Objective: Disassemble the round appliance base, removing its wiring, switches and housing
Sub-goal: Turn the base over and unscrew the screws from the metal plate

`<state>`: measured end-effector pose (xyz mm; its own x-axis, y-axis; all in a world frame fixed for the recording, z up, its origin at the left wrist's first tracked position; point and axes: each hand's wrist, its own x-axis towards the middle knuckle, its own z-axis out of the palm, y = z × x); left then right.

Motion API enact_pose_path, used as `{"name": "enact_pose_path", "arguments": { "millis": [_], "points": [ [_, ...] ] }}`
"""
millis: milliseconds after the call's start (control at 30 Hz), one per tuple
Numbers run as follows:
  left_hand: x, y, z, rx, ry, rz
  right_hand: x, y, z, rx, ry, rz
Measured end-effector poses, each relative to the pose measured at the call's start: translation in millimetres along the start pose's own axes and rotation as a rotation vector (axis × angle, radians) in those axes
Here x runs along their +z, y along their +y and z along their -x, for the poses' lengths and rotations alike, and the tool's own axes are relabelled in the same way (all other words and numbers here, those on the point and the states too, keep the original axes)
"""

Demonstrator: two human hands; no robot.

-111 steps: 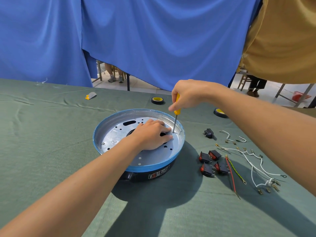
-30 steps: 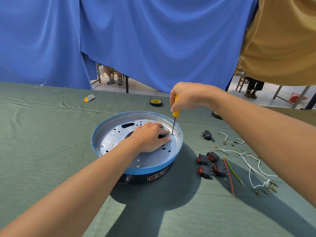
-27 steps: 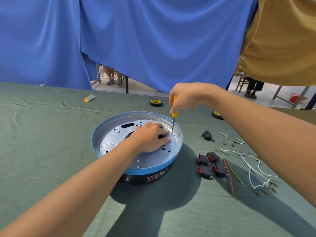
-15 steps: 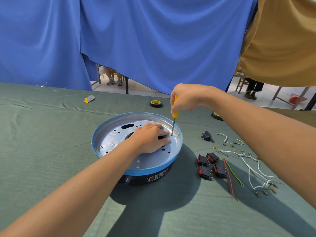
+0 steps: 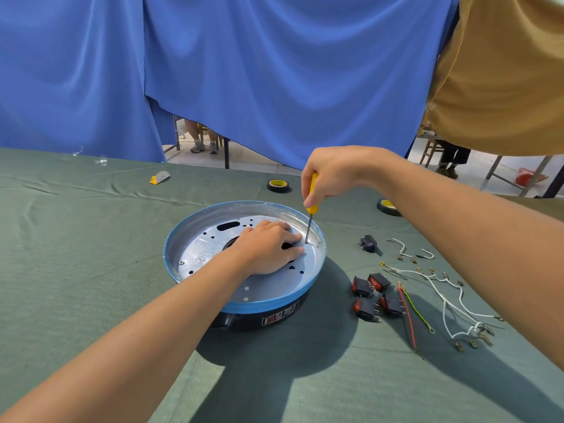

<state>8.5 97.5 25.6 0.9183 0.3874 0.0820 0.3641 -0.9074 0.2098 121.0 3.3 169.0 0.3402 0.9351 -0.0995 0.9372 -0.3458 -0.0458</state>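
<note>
The right hand [image 5: 332, 175] curled its fingers round a yellow-handled screwdriver [image 5: 312, 204], held upright with its tip on the silver plate [image 5: 198, 250] of the round appliance base [image 5: 268, 301]. The left hand [image 5: 268, 248] pressed flat on that plate, fingers straight. The base sat on green cloth [image 5: 91, 270]; red rocker switches [image 5: 363, 286] and loose wires [image 5: 470, 329] lay to its right.

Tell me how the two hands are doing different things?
The left hand lies flat on the silver plate, fingers relaxed; the right hand is curled round the yellow screwdriver. The left hand sits low inside the round base; the right hand is up above its rim. Both work on the same base.
</note>
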Motion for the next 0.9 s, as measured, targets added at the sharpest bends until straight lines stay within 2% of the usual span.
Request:
{"name": "enact_pose_path", "arguments": {
  "millis": [133, 300, 400, 667, 900],
  "points": [
    [-1, 0, 1, 0.001, 0.001, 0.003, 3, 0, -5, 0.029, -0.037, 0.018],
    [-1, 0, 1, 0.009, 0.008, 0.012, 10, 1, -7, 0.147, 0.092, 0.119],
    [-1, 1, 2, 0.006, 0.004, 0.012, 10, 0, -6, 0.130, 0.083, 0.149],
    [-2, 2, 3, 0.005, 0.008, 0.013, 3, 0, 1, 0.034, -0.031, 0.021],
    [-1, 1, 3, 0.013, 0.008, 0.009, 10, -1, -1, 0.148, 0.036, 0.138]
  ]
}}
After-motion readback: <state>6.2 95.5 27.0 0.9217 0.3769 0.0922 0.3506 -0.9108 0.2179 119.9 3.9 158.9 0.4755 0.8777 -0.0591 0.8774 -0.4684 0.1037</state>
